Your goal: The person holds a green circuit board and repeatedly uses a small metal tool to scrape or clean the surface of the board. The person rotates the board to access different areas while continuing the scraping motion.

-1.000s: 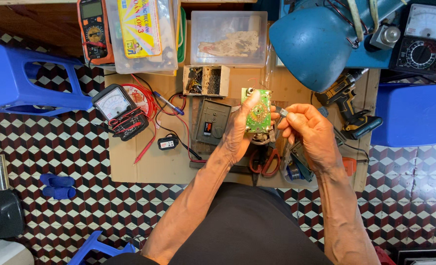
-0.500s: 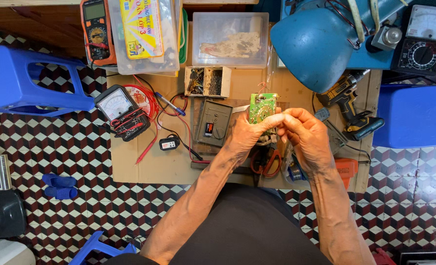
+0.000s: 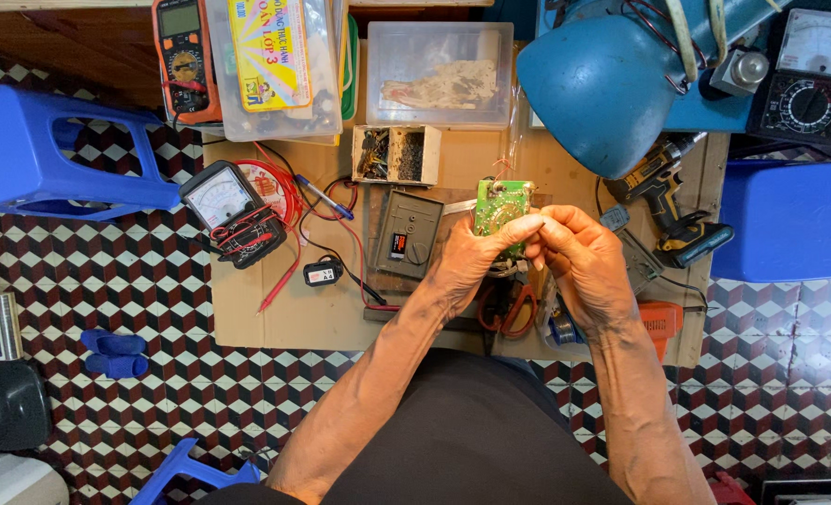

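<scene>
Now your left hand [image 3: 471,257] pinches the green circuit board [image 3: 501,208] upright, and your right hand [image 3: 579,262] closes its fingertips at the board's edge.

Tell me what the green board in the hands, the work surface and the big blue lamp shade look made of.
Green circuit board: probably rigid laminate with a matte green coat, wire leads on top. Work surface: brown cardboard, dull, with raw cut edges. Lamp shade: likely painted metal, smooth with a soft sheen, though plastic is possible.
</scene>
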`<move>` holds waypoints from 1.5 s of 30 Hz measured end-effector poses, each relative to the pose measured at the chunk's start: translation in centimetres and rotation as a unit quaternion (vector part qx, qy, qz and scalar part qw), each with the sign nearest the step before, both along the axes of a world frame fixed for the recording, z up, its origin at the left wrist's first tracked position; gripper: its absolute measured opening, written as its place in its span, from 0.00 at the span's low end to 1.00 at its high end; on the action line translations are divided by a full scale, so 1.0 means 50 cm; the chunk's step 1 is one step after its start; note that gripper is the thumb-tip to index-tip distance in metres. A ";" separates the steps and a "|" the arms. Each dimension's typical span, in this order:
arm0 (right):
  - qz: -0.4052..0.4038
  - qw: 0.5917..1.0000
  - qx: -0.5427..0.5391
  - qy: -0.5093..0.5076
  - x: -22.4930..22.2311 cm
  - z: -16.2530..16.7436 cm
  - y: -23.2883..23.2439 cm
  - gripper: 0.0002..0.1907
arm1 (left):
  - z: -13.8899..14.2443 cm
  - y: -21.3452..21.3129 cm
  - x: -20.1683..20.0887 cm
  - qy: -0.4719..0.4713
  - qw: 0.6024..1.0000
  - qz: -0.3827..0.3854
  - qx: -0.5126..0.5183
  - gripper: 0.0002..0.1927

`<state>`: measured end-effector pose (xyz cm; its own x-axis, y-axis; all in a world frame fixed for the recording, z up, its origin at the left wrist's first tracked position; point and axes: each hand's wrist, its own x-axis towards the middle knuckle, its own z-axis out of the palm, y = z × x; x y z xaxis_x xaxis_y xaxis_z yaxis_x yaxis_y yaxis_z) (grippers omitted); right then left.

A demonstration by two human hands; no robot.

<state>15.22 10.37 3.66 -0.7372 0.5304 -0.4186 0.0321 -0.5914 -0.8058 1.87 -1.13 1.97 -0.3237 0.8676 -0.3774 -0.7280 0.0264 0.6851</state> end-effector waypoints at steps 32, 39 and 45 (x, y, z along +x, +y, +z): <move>-0.025 0.988 0.098 -0.112 -0.017 0.040 -0.016 0.08 | -0.010 0.009 -0.001 -0.097 0.994 0.045 -0.005 0.34; 0.035 0.936 0.267 -0.225 -0.046 0.066 -0.040 0.08 | 0.002 0.010 0.000 -0.111 0.991 0.076 0.022 0.43; 0.014 0.889 0.351 -0.294 -0.064 0.072 -0.054 0.08 | 0.001 0.009 0.005 -0.102 0.990 0.091 0.023 0.41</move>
<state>12.02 7.69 7.27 -0.5170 0.7981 -0.3094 0.5767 0.0577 -0.8149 2.12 -0.67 2.00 -0.3979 0.8196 -0.4123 -0.8411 -0.1464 0.5208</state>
